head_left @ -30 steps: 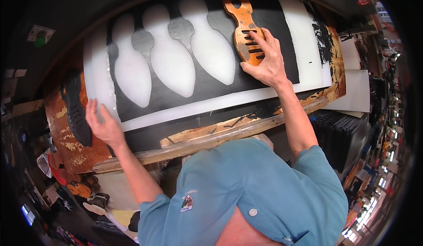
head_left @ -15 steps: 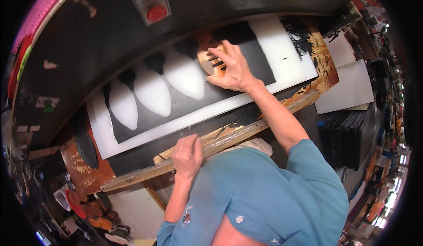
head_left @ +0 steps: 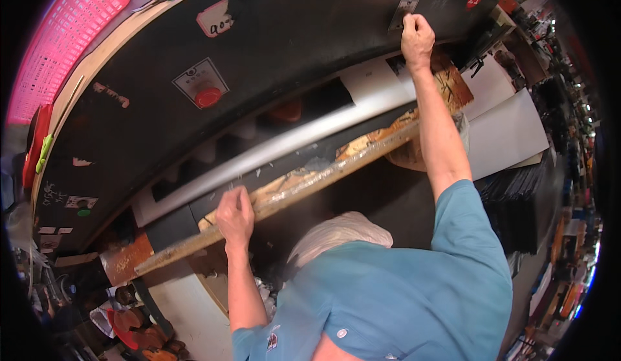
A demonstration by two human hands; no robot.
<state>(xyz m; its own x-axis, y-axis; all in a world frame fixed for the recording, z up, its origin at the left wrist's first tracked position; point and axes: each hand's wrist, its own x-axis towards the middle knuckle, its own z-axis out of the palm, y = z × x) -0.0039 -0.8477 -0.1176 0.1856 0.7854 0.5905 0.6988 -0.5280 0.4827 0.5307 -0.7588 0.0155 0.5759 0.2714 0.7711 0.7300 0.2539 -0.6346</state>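
My right hand (head_left: 418, 41) is raised to a small button plate (head_left: 396, 23) on the dark machine front, its fingers curled and covering the button. At the front wooden rail (head_left: 291, 196) is my left hand (head_left: 234, 215), fingers folded into a fist; nothing shows in it. Beyond the rail, a white board (head_left: 272, 149) lies under the machine's overhang. On it is a black sheet (head_left: 330, 102) with shoe-sole-shaped gaps, mostly in shadow. A brownish shape (head_left: 286, 111) on the sheet is dim and partly hidden.
A red stop button (head_left: 208, 96) and a green button (head_left: 84, 212) are on the machine front. A pink basket (head_left: 77, 44) sits above at left. Stacked black sheets (head_left: 517, 199) and white sheets (head_left: 508, 128) are at right. A pale cloth or bag (head_left: 339, 233) is by my body.
My right hand has left the sole-shaped cutting die and moved up and right to the button plate, its fingers now curled. My left hand has shifted left along the rail. The overhang now hides more of the board.
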